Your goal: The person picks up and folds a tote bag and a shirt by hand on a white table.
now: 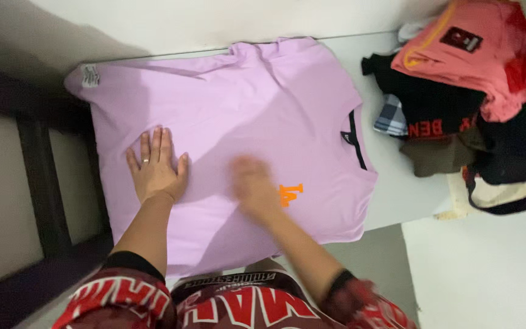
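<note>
A lilac T-shirt (226, 122) lies flat across the white worktop (397, 195) at frame centre, its hem overhanging the left edge. The left hand (156, 167) presses on it, fingers spread flat; the right hand (254, 186), blurred, rests open beside the orange print. A clothes pile (470, 91) crowds the upper right.

A white table (397, 201) is carrying a lilac shirt (245, 109) lying flat, and a clothes heap (476, 91) is sitting beside its collar.

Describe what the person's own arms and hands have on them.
Both forearms are bare. The left hand wears a thin ring on one finger. The right hand is blurred; no ring can be made out. Each upper arm ends in a red sleeve with white lettering and a black cuff.
</note>
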